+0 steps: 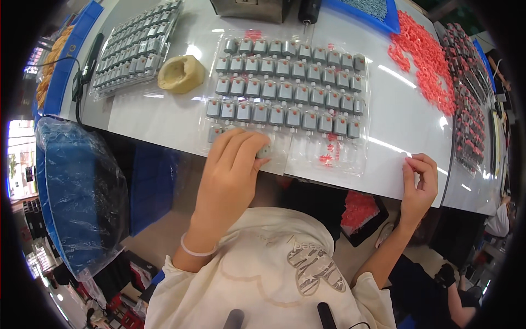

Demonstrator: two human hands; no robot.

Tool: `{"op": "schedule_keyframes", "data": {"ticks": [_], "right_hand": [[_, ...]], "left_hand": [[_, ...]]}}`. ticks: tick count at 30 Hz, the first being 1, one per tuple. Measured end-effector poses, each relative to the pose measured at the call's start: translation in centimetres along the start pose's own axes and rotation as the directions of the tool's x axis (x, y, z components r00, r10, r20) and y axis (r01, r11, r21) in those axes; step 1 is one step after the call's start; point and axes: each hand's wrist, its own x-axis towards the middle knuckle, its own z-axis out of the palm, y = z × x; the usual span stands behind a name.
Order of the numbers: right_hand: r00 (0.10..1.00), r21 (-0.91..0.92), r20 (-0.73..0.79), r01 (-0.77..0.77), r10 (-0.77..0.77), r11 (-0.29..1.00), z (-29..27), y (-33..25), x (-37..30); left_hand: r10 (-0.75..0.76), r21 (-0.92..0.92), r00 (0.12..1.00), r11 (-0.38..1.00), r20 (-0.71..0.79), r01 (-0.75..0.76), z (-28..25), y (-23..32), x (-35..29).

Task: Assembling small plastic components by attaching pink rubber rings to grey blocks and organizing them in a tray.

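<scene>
A clear plastic tray [356, 156] lies in front of me, holding rows of small grey motors [293, 117] with white tips, many marked by a red dot. Over its near left part, my left hand [233, 159] is closed with thumb and fingertips on one grey motor [264, 152]; the hand hides part of the nearest row. To the right, beside the tray, my right hand [421, 178] is held over the table's front edge. Its thumb and forefinger come together in a pinch, and whatever may be between them is too small to make out.
A second motor tray [131, 49] and a yellow hexagonal ring [181, 74] are at the left. An electric screwdriver [309, 11] hangs at the back. Pink plastic pieces [424, 66] are heaped at right near a blue bin [383, 22]. A bag-lined blue bin [76, 192] stands left, below the table.
</scene>
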Motion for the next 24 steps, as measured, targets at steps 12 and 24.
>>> {"op": "schedule_keyframes", "data": {"ticks": [12,24], "right_hand": [[0.972,0.614,0.225,-0.192,0.063,0.766,2.2,-7.3,-2.7],[0.939,0.784,0.339,-0.253,-0.05,0.568,3.7,-9.9,-4.1]], "left_hand": [[-0.107,-0.889,0.926,0.259,0.362,0.378,2.0,2.6,-1.7],[-0.095,-0.606,0.625,-0.393,0.775,0.692,0.2,5.4,-1.3]]}}
